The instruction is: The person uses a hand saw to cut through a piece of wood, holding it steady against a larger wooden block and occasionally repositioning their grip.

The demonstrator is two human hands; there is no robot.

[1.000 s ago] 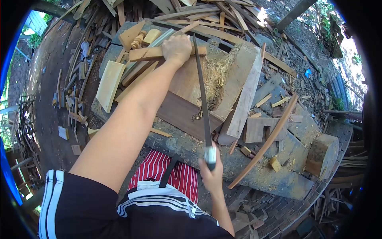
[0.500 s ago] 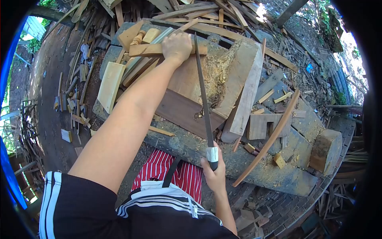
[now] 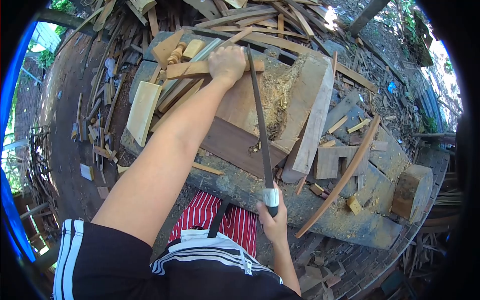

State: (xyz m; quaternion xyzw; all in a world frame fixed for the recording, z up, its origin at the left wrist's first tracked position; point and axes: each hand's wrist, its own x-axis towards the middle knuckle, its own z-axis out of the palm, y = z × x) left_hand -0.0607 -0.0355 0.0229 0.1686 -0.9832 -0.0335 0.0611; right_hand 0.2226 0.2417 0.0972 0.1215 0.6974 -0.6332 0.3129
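Note:
My left hand (image 3: 227, 62) is wrapped over a short wooden piece (image 3: 187, 69) that lies crosswise near the far side of the workbench. In my right hand (image 3: 274, 215), close to my body, is the handle of a handsaw (image 3: 262, 117). Its long narrow blade points away from me, and the tip is beside the right end of the wooden piece. Under the blade lie a brown board (image 3: 235, 147) and a sawdust-covered area. A thick wood block (image 3: 302, 95) stands to the right of the saw.
A long curved strip (image 3: 345, 182) crosses the bench's right part, near a square block (image 3: 412, 192). A pale board (image 3: 144, 111) leans at the left. Scrap wood (image 3: 250, 15) is piled beyond the bench (image 3: 230, 186); small offcuts lie around.
The view has shifted slightly. Both hands keep their holds, and the saw remains beside the wooden piece's right end, its handle slightly nearer my body.

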